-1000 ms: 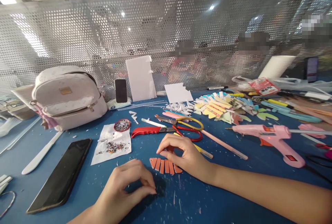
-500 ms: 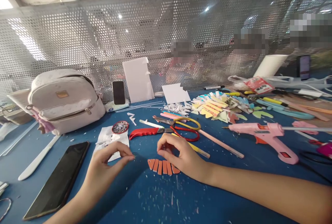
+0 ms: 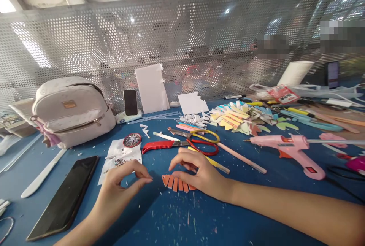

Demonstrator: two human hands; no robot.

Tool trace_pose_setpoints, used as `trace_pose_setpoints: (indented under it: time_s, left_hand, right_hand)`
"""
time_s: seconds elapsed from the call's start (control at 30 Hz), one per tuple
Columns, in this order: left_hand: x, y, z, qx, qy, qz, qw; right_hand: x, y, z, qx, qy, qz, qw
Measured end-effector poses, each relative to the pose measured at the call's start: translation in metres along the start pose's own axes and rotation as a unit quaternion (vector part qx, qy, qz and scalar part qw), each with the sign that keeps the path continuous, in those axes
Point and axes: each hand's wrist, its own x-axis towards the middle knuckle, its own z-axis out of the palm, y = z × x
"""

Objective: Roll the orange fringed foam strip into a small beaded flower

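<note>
A row of orange segments (image 3: 175, 183) lies on the blue table between my hands, with a small dark dot on its pointed left end. My left hand (image 3: 125, 181) is just left of that end, thumb and index pinched together; anything in the pinch is too small to make out. Over the right part of the row rests my right hand (image 3: 199, 172), covering some segments. Its thumb and index are apart, with nothing visible between them. Behind my left hand is a white paper (image 3: 104, 168) with tiny dark bits, a round red-rimmed dish (image 3: 132, 140) of small shiny pieces on its far edge.
Red-and-yellow scissors (image 3: 203, 145) and a red-handled cutter (image 3: 156, 146) lie behind my right hand. A pink glue gun (image 3: 293, 143) is at right, a pile of coloured scraps (image 3: 239, 115) behind it. At left are a black phone (image 3: 64, 196), a white plastic knife (image 3: 42, 177) and a backpack (image 3: 71, 113).
My left hand has shifted slightly right and down, closer to the orange row, uncovering more of the paper. My right thumb and index have parted, and that hand has moved slightly left.
</note>
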Motion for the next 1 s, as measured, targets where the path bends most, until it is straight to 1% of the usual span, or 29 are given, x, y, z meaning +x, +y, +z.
trace_pose_setpoints:
  time_s: [0.1, 0.23, 0.4, 0.5, 0.53, 0.6, 0.67, 0.73, 0.9, 1.0]
  left_hand:
    - [0.001, -0.001, 0.0, 0.008, -0.014, 0.0, 1.0]
    - [0.006, -0.009, -0.005, 0.037, -0.005, -0.007, 0.999]
    - [0.017, -0.022, -0.015, 0.082, 0.008, -0.055, 0.995]
    - [0.024, -0.031, -0.023, 0.162, 0.01, -0.06, 0.985]
    - [0.026, -0.034, -0.026, 0.2, 0.001, -0.053, 0.978]
    - [0.029, -0.041, -0.03, 0.252, -0.037, -0.052, 0.966]
    - [0.03, -0.046, -0.033, 0.257, -0.066, -0.065, 0.962]
    - [0.031, -0.049, -0.034, 0.244, -0.082, -0.073, 0.963]
    - [0.032, -0.05, -0.032, 0.209, -0.112, -0.07, 0.969]
    - [0.032, -0.05, -0.031, 0.195, -0.119, -0.07, 0.971]
  right_hand:
    - [0.0, -0.001, 0.0, 0.011, 0.004, -0.002, 1.0]
    - [0.001, -0.002, 0.0, 0.044, 0.008, 0.023, 0.999]
    - [0.002, 0.0, 0.001, 0.053, 0.014, 0.051, 0.997]
    - [0.003, 0.001, 0.0, 0.05, 0.019, 0.062, 0.997]
    - [0.003, 0.001, 0.0, 0.048, 0.02, 0.063, 0.997]
    - [0.003, 0.0, 0.0, 0.043, 0.018, 0.063, 0.997]
    - [0.003, 0.0, -0.001, 0.042, 0.016, 0.06, 0.997]
    - [0.003, 0.0, -0.001, 0.043, 0.011, 0.058, 0.997]
    - [0.002, 0.001, -0.001, 0.042, 0.007, 0.056, 0.998]
    - [0.002, -0.001, -0.001, 0.044, 0.006, 0.053, 0.998]
